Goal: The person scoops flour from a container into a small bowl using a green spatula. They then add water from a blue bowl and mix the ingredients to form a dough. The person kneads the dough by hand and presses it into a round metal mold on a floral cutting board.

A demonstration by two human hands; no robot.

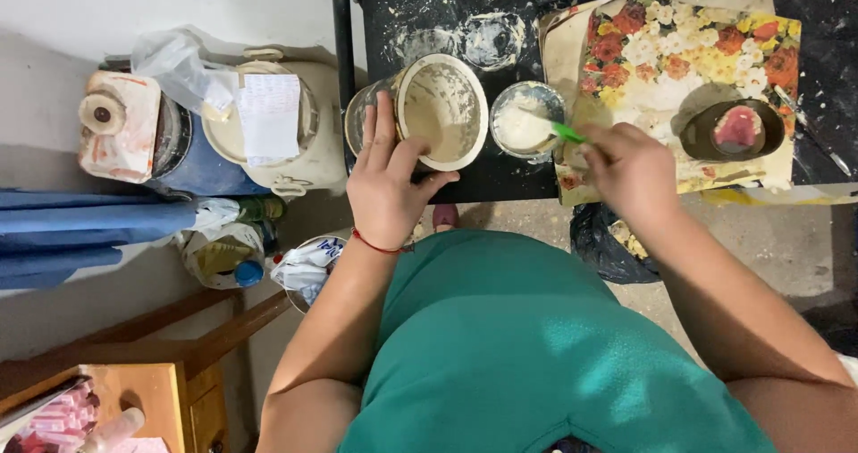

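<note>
The left hand (386, 185) is clamping the round cream-smeared mould (427, 112) tilted at the black table's (500, 178) near edge; just right of the mould, the right hand (630, 169) is pinching a green-handled tool (567, 133) dipped in the small bowl of white paste (525, 122). Keeping that mould braced seems wise while loading paste.

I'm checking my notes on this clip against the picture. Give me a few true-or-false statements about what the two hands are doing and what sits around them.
1. The left hand grips a tilted round container smeared with pale paste. True.
2. The right hand holds a red spoon. False: the tool it holds is green.
3. The green tool reaches into a small bowl of white paste. True.
4. The flowered sheet lies left of the tilted container. False: it lies to its right, under a dark dish.
5. The left wrist is bare. False: it wears a red thread band.
</note>
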